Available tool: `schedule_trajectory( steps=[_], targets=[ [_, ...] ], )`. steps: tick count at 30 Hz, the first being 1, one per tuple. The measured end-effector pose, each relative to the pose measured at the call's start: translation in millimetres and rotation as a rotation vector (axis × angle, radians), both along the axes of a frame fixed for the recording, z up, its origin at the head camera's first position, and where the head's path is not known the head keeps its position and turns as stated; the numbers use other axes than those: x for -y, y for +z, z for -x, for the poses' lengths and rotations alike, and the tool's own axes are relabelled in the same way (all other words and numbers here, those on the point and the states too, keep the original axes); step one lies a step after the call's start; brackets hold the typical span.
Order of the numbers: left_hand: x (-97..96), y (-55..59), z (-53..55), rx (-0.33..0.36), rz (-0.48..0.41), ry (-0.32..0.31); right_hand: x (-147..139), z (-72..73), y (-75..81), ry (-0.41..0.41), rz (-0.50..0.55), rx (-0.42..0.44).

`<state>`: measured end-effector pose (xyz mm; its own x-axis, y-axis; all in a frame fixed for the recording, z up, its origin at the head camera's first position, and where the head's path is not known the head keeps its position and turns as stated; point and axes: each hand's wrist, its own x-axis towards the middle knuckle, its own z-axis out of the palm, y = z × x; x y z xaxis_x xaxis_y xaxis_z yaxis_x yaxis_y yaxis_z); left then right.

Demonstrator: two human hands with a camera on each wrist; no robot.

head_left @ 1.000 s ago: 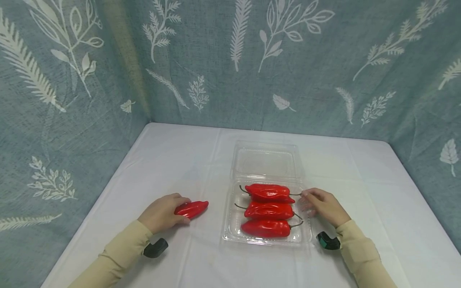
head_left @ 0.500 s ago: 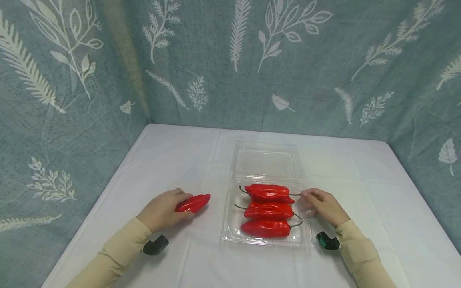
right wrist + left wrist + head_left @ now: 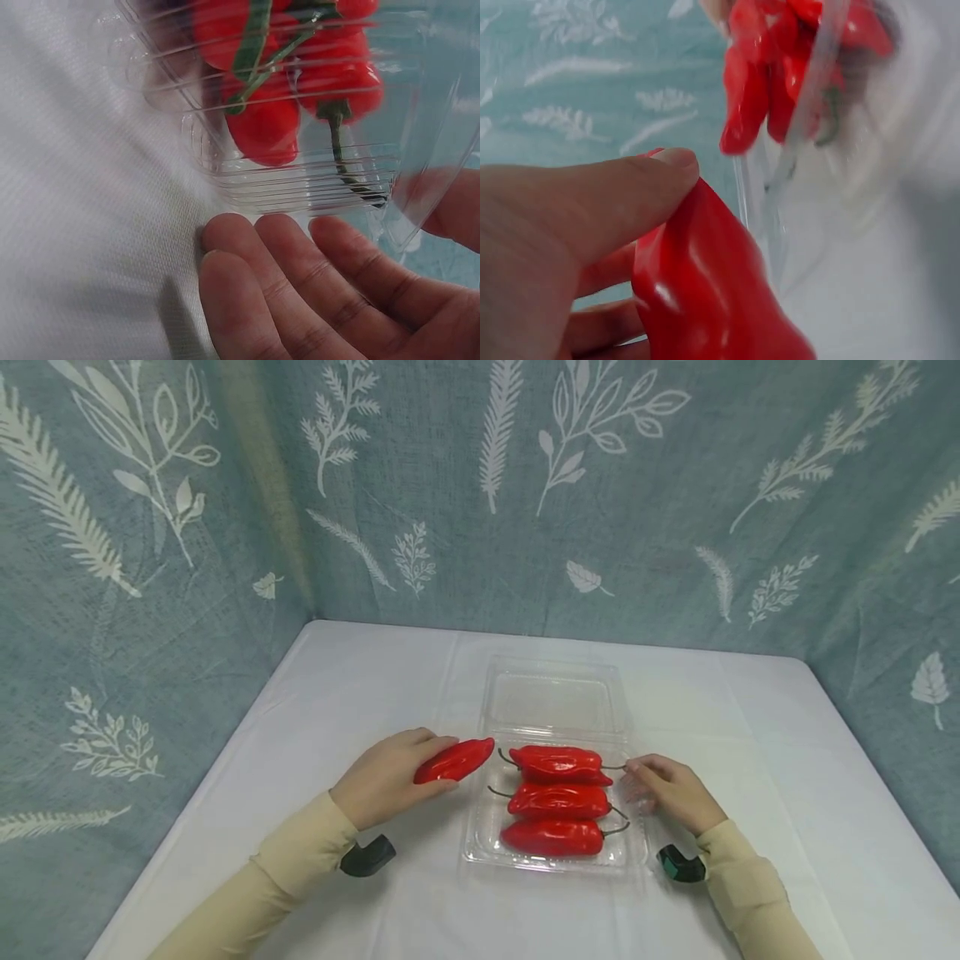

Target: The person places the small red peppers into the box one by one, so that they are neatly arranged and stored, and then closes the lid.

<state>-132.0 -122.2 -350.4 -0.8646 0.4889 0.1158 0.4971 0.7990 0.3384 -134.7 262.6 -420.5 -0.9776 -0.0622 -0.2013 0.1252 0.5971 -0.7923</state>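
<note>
My left hand (image 3: 390,777) grips a glossy red pepper (image 3: 457,762), thumb on one side and fingers on the other. The pepper is just left of a clear plastic clamshell container (image 3: 483,839), its pointed tip near the container's left edge. Several more red peppers (image 3: 558,802) lie crosswise inside, some with green stems at the right end. At the container's right side, my right hand (image 3: 675,789) holds the edge. In the right wrist view the thumb (image 3: 442,206) is at the rim and the fingertips (image 3: 232,232) lie against the ridged wall.
The container's hinged lid (image 3: 555,697) lies folded back flat behind it on the white tablecloth (image 3: 375,677). A green leaf-patterned curtain (image 3: 450,577) borders the table at the back and sides. Dark wrist devices (image 3: 367,856) show below both hands.
My left hand has lifted the red pepper and carried it right and away from me, up to the container's left side. The right hand and container have stayed put.
</note>
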Motion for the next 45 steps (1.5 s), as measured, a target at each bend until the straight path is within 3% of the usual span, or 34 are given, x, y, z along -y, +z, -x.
schedule_trajectory(
  steps=[9,14,18,23,30,41,45],
  targets=[
    [-36.1,5.2,-0.3,-0.09,-0.011,-0.2,-2.2,0.7,-0.9,0.005,-0.018,-0.013],
    [-54.4,4.1,-5.8,-0.144,0.019,-0.308,-2.2,0.3,-0.1,0.006,-0.013,-0.013],
    [-67.4,2.8,-13.3,-0.142,0.045,-0.358,-1.2,-0.2,1.2,0.006,-0.007,-0.011],
    [-84.7,-1.7,-21.3,-0.135,0.108,-0.4,-2.0,-0.3,0.2,0.005,0.002,-0.009],
    [-103.3,-13.8,-29.0,-0.264,0.247,-0.467,-3.0,0.1,-2.2,0.006,0.019,-0.01],
    [-117.4,-23.5,-33.0,-0.274,0.269,-0.475,-1.7,-0.4,-2.2,0.002,0.027,-0.003],
    [-118.7,-25.5,-32.3,-0.243,0.258,-0.467,-0.4,-1.3,-1.7,0.004,0.031,-0.003]
  ],
)
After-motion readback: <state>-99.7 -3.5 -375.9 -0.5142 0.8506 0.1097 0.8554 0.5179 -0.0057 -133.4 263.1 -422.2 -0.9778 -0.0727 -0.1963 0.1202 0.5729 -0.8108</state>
